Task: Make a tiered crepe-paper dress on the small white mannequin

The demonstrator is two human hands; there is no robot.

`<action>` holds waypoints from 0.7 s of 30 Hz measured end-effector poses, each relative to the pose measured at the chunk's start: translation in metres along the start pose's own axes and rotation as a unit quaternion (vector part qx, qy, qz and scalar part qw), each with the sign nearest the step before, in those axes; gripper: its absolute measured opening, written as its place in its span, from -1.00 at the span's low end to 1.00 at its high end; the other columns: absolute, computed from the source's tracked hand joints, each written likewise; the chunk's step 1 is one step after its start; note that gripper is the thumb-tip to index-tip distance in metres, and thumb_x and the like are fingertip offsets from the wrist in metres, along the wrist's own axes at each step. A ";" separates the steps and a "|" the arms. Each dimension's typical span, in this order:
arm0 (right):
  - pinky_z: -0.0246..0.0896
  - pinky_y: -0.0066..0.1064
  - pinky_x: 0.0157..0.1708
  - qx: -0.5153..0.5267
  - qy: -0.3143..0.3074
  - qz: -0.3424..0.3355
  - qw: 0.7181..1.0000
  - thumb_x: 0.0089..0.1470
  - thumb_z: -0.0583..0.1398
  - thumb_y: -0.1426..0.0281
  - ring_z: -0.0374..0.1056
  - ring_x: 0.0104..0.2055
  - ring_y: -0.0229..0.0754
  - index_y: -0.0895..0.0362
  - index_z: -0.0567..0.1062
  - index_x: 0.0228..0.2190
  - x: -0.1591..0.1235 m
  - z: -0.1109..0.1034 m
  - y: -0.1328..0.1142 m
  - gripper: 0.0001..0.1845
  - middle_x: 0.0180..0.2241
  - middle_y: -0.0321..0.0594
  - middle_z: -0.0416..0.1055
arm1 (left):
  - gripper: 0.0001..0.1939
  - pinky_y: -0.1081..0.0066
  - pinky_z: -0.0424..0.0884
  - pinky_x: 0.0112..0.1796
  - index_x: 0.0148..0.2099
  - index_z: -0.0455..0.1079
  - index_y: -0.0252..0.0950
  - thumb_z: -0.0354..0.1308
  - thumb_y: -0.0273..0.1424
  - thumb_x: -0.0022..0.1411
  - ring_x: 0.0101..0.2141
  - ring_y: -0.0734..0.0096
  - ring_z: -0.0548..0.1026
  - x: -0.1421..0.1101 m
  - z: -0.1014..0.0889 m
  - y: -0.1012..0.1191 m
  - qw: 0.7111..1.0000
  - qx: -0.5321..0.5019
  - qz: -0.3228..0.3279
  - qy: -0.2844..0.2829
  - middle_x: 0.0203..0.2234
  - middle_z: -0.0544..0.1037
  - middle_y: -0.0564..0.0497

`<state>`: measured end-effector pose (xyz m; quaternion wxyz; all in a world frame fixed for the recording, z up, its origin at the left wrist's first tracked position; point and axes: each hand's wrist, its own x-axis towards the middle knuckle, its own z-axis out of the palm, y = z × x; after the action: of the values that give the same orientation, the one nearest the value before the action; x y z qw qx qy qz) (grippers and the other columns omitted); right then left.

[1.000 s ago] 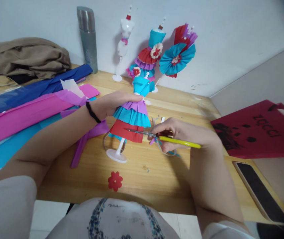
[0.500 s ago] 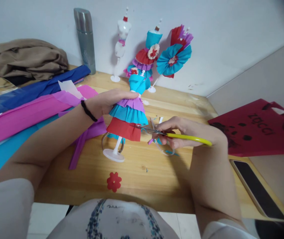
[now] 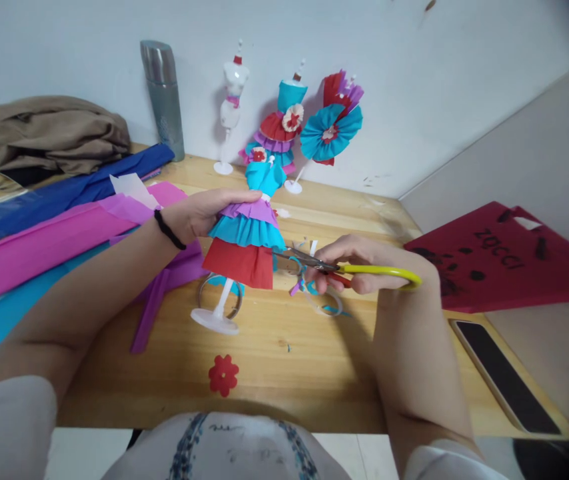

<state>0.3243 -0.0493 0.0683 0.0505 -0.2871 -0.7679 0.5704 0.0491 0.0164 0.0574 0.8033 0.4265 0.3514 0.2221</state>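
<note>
**Yellow-and-red-handled metal scissors (image 3: 320,265) beside a small white mannequin in a tiered paper dress (image 3: 248,232)**

The left hand (image 3: 209,210) has its fingers clamped on the mannequin's waist, thumb lying across the front. The figure leans above the wooden tabletop (image 3: 314,373), its white round base (image 3: 214,321) tilted. The dress runs from a turquoise bodice through purple and turquoise ruffles to a flat red bottom tier. The right hand (image 3: 359,259) has its fingers closed around the scissors' handles; the blades point at the red tier's right edge, though whether they touch it I cannot tell. A red flower-shaped cutout (image 3: 215,379) lies nearer the person. Against the wall stand a grey metal bottle (image 3: 164,113) and three more white mannequins (image 3: 234,83), two wearing paper outfits.
</note>
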 end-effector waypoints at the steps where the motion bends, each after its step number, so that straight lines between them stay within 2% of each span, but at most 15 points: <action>1: 0.34 -0.44 -0.35 0.004 -0.003 -0.002 1.000 0.07 0.26 -0.14 0.40 -0.40 -0.25 0.30 0.55 -0.08 0.001 0.000 0.001 -0.26 -0.31 -0.05 0.53 | -0.59 0.50 0.42 -0.28 -0.31 0.48 -0.43 -0.13 -0.43 0.48 -0.41 0.51 0.59 0.000 0.000 0.000 1.000 -0.002 0.000 -0.003 -0.54 0.60 0.11; 8: 0.37 -0.47 -0.36 0.036 -0.005 0.008 0.999 0.05 0.27 -0.15 0.46 -0.35 -0.23 0.30 0.55 -0.09 0.008 0.003 0.002 -0.25 -0.33 -0.07 0.53 | -0.62 0.49 0.45 -0.28 -0.32 0.50 -0.39 -0.06 -0.39 0.48 -0.46 0.51 0.58 0.001 -0.004 -0.002 0.999 -0.026 0.007 -0.046 -0.48 0.64 0.06; 17: 0.32 -0.48 -0.46 0.037 0.000 -0.006 0.999 0.02 0.27 -0.18 0.42 -0.42 -0.25 0.29 0.56 -0.14 0.010 0.003 0.002 -0.24 -0.36 -0.06 0.56 | -0.69 0.44 0.47 -0.27 -0.31 0.56 -0.33 0.07 -0.32 0.39 -0.41 0.45 0.59 0.002 -0.004 -0.003 1.000 0.000 -0.006 -0.026 -0.48 0.63 0.04; 21: 0.28 -0.51 -0.50 0.038 -0.008 -0.014 0.999 0.04 0.26 -0.16 0.39 -0.45 -0.29 0.29 0.55 -0.10 0.012 0.002 0.008 -0.24 -0.35 -0.05 0.57 | -0.72 0.47 0.47 -0.28 -0.28 0.57 -0.33 0.08 -0.34 0.38 -0.40 0.46 0.59 0.002 -0.004 -0.005 0.999 -0.010 0.012 -0.042 -0.46 0.64 0.05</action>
<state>0.3165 -0.0435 0.0572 0.0631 -0.2690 -0.7499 0.6010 0.0478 0.0170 0.0510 0.8186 0.4316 0.3101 0.2176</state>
